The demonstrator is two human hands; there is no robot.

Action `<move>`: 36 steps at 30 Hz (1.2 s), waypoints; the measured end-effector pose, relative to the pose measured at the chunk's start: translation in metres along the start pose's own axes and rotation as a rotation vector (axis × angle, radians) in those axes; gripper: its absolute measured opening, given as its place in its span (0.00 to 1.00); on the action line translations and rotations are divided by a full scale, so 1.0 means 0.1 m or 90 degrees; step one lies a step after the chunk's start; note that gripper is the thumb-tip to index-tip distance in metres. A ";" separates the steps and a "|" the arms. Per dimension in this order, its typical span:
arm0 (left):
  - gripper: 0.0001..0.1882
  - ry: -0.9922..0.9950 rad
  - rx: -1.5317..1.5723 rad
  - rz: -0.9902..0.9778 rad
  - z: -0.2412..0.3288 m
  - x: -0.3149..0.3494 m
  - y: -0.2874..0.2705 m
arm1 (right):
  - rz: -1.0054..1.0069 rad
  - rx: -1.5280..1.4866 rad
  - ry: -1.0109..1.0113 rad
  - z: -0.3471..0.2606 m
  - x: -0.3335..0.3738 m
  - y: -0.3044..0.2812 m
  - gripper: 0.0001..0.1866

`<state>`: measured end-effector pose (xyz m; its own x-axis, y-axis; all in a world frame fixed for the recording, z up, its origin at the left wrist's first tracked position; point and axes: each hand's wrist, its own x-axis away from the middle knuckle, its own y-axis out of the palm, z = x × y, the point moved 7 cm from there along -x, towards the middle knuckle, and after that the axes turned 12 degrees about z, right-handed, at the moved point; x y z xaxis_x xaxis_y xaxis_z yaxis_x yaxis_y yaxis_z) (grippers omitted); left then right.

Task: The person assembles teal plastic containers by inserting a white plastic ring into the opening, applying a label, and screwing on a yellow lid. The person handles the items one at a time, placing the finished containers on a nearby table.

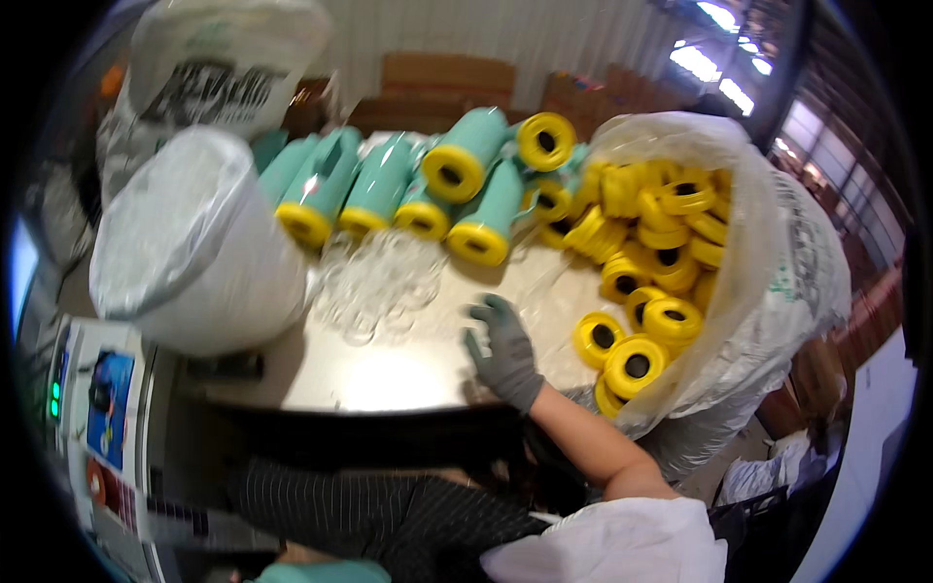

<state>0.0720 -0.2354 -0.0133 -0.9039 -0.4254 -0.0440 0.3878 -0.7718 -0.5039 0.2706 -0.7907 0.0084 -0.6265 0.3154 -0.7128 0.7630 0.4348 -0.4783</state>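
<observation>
Nearest the lower edge, a white sleeve (622, 539) and a bare forearm lead up to the right hand (501, 352), which wears a grey knit glove. It lies flat, palm down on the pale, shiny table (389, 374), fingers loosely spread and gripping nothing. The left hand is out of sight.

Just right of that hand, yellow plastic rings with dark centre holes (632, 360) spill from the mouth of a large clear plastic bag (777, 282) lying on its side; the bag is packed with more of them. Left of the hand and a little farther lies a heap of small clear plastic pieces (374, 282).

Beyond these, a row of teal cylinders capped with yellow ends (408, 185) lies across the table. At far left stands a bulging white plastic sack (190, 243).
</observation>
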 end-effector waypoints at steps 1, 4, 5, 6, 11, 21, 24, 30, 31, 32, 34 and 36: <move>0.33 0.031 -0.023 -0.018 0.07 -0.06 0.08 | 0.059 0.168 0.032 0.57 0.09 -0.25 0.21; 0.33 0.130 -0.122 -0.031 0.33 -0.10 0.08 | -0.038 0.443 0.277 1.51 0.54 -0.70 0.29; 0.33 0.159 -0.155 -0.038 0.41 -0.11 0.09 | -0.102 0.508 0.309 1.62 0.74 -0.76 0.29; 0.33 0.187 -0.183 -0.042 0.48 -0.12 0.12 | -0.123 0.537 0.302 1.69 0.83 -0.77 0.29; 0.33 0.281 -0.283 -0.054 0.68 -0.18 0.14 | -0.148 0.532 0.312 1.54 0.67 -0.85 0.28; 0.30 0.352 -0.316 0.006 0.85 -0.09 0.11 | 0.118 0.101 0.018 0.34 0.21 -0.73 0.24; 0.29 0.404 -0.318 0.046 0.65 -0.11 -0.04 | 0.022 -0.406 0.305 0.05 0.50 0.06 0.28; 0.31 0.043 0.121 0.251 0.06 -0.25 -0.70 | -0.490 -0.488 0.424 -0.64 1.87 1.53 0.26; 0.31 0.018 0.187 0.272 0.00 -0.25 -0.63 | -0.527 -0.375 0.340 -0.69 2.03 1.57 0.27; 0.30 0.000 0.239 0.280 -0.04 -0.26 -0.54 | -0.509 -0.229 0.231 -0.72 2.09 1.66 0.26; 0.30 -0.029 0.329 0.278 -0.13 -0.29 -0.32 | -0.243 -0.248 0.073 -0.97 1.89 1.37 0.23; 0.29 -0.065 0.409 0.235 -0.23 -0.39 0.02 | -0.214 -0.370 -0.022 -1.14 1.76 1.17 0.21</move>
<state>0.1041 -0.2093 -0.0318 -0.6853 -0.7281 -0.0165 0.7204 -0.6809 0.1319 0.2314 -0.5888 -0.1145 -0.8024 0.0598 -0.5938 0.3110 0.8911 -0.3305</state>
